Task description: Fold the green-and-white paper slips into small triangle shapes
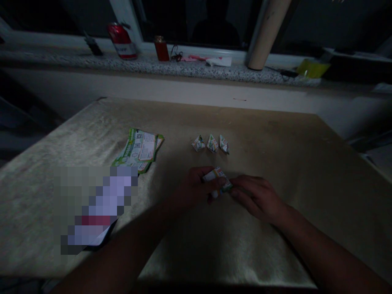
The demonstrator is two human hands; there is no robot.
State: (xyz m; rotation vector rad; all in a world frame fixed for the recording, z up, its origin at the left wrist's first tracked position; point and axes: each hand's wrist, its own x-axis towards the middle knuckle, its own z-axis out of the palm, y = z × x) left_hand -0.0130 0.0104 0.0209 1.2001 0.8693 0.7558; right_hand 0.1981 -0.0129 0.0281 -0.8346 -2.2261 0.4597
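Note:
My left hand (196,185) is closed on a folded printed packet (214,176), white with green and orange marks, its thumb lying across the top. At the packet's right corner, the fingertips of my right hand (259,196) are pressed together on the green edge; that contact is partly hidden in the dim light. Just beyond both hands, three small folded printed pieces stand in a row: a left one (198,143), a middle one (212,144) and a right one (224,145). Flat green-and-white printed packets (142,147) overlap each other farther left.
A pixelated, bright-screened device (105,208) lies left of my left forearm on the gold-toned tablecloth (275,139). Behind the table, a speckled windowsill (147,70) carries a red can (122,43), an orange-red container (161,49) and a cardboard tube (268,36).

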